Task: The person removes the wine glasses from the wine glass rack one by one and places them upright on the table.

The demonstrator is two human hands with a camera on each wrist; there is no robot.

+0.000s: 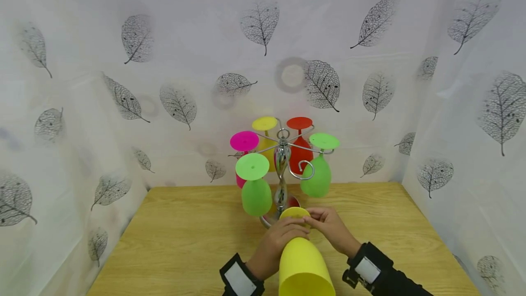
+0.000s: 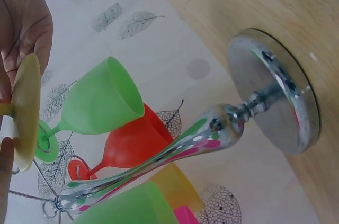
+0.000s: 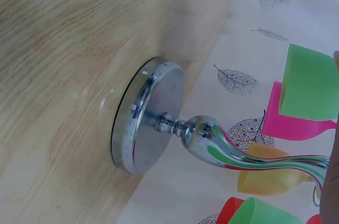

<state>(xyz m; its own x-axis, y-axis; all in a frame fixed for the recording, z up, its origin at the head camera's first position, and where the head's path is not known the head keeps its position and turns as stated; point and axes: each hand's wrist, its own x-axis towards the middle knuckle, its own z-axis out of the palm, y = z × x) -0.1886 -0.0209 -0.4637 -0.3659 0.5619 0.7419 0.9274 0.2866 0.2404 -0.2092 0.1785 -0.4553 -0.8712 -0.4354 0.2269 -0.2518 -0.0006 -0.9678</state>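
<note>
A yellow goblet (image 1: 306,264) lies tilted in front of me, its bowl opening toward me and its round foot (image 2: 26,113) toward the stand. My left hand (image 1: 279,243) grips it around the stem, just behind the bowl. With thumb and fingertips my right hand (image 1: 330,228) pinches the right edge of the foot. Right behind both hands rises a chrome goblet stand (image 1: 281,163) with hooked arms. Its round base (image 3: 145,118) rests on the table, partly hidden in the head view by the yellow goblet.
Several goblets hang upside down from the stand: a front green one (image 1: 256,195), a right green one (image 1: 317,179), a magenta one (image 1: 244,141), a yellow one (image 1: 265,123) and a red one (image 1: 300,154). One curled hook (image 1: 307,170) faces me bare. Leaf-patterned sheeting (image 1: 222,35) encloses the wooden table (image 1: 176,241).
</note>
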